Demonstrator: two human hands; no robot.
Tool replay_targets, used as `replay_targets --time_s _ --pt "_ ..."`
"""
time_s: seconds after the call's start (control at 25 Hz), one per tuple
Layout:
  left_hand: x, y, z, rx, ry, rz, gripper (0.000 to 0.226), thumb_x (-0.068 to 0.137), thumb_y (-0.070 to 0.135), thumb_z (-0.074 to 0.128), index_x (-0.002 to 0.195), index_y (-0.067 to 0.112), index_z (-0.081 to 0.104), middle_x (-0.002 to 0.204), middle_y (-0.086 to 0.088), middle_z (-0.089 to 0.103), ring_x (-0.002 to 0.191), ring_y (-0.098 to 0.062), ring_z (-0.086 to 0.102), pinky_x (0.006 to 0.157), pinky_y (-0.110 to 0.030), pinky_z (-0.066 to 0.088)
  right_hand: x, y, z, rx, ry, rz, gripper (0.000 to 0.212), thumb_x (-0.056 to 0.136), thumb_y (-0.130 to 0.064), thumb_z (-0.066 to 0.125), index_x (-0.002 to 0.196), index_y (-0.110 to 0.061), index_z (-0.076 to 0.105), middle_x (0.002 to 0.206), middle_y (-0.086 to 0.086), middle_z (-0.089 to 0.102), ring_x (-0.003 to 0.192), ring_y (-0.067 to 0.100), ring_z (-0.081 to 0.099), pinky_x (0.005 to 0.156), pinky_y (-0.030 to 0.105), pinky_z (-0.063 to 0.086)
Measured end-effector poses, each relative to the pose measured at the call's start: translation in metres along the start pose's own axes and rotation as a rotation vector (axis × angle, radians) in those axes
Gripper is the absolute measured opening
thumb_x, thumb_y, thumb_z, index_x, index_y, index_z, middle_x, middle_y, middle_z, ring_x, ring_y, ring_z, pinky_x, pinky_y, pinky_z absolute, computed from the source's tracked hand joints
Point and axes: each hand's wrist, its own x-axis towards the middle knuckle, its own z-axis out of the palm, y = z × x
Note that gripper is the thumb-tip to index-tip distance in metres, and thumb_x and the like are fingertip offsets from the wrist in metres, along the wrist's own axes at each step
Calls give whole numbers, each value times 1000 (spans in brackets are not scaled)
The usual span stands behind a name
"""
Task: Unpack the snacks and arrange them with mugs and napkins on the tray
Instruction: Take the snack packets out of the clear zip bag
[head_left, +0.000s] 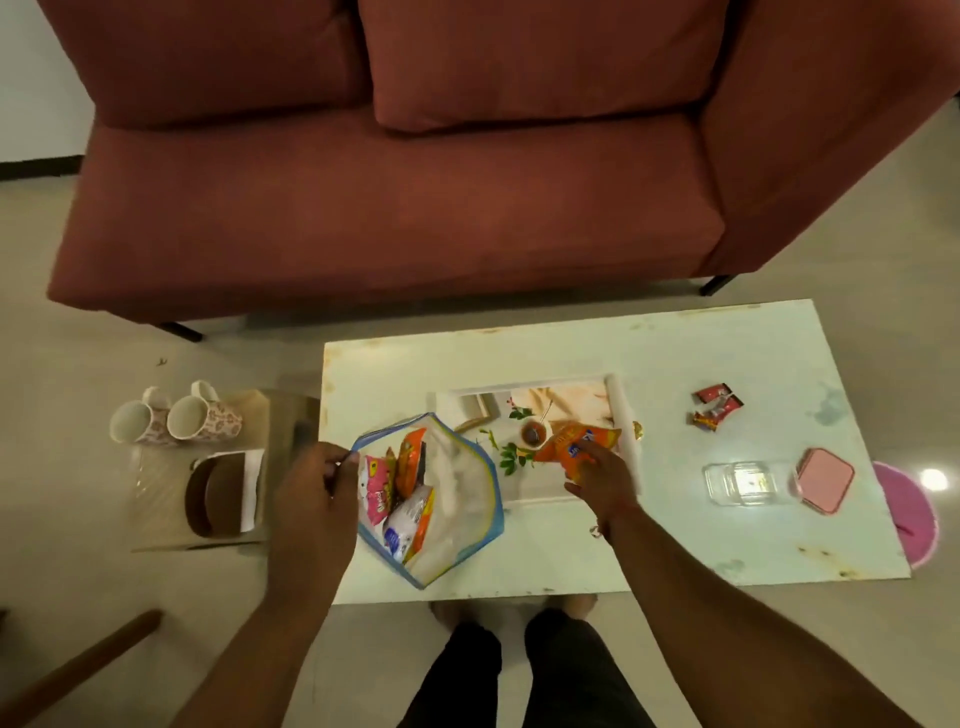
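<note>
A clear zip bag (470, 499) with a blue rim lies open on the white table, holding pink, orange and white snack packets (400, 483). My left hand (317, 483) pinches the bag's left rim. My right hand (600, 475) grips an orange snack packet (571, 441) over the printed tray (621, 410), which sits in the middle of the table. Two floral mugs (176, 421) lie on their sides on a low side table at the left, with white napkins (252, 488) in a brown holder just in front of them.
Small red wrappers (717, 408), a clear plastic box (740, 483) and a pink lidded box (826, 480) sit on the table's right part. A pink bin (911, 512) stands past the right edge. A red sofa (395, 208) faces the table.
</note>
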Motion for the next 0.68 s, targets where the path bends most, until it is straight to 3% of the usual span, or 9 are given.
replay_targets --time_s 0.12,0.24,0.36,0.44,0.56,0.6,0.68 --pt "-16 1 3 32 16 -54 15 96 40 51 85 29 54 72 12 61 61 -8 62 50 -20 40 34 4 15 -7 -86 115 51 97 11 46 144 -9 47 153 19 39 135 41 43 106 53 44" --pt "-25 4 6 73 35 -91 15 96 36 54 84 27 53 70 13 59 58 -4 61 48 -15 37 35 6 20 196 -125 296 45 102 -6 48 146 -14 45 154 19 36 138 40 40 112 52 38" --pt "-29 16 10 65 9 -111 23 92 48 47 87 27 55 72 12 63 60 -3 63 49 -14 38 14 4 6 63 -117 341 39 102 -13 48 142 -14 49 151 19 40 136 40 41 113 52 37" --pt "-27 26 15 44 -3 -103 27 92 49 47 88 25 58 73 8 65 64 -6 64 52 -16 39 -7 -8 -4 -89 -40 170 36 100 -2 46 134 -8 56 143 21 49 131 42 47 109 53 41" --pt "-23 43 24 -26 -22 -62 16 98 32 55 88 21 59 76 3 67 69 -12 65 57 -28 49 -53 -38 -14 -87 94 -307 25 95 7 46 107 -2 65 113 19 66 108 39 62 92 46 53" --pt "-21 50 24 -34 -27 -48 13 99 29 56 89 22 59 77 4 67 70 -12 66 59 -30 52 -72 -51 -14 -120 77 -503 25 92 8 46 97 -8 66 101 12 68 96 34 65 84 40 55" --pt "-17 64 23 -31 -33 -1 11 99 31 55 90 25 57 79 7 67 71 -10 66 59 -27 52 -111 -74 -6 -312 -126 -841 30 84 1 49 84 -26 63 88 -4 65 80 20 65 72 26 54"
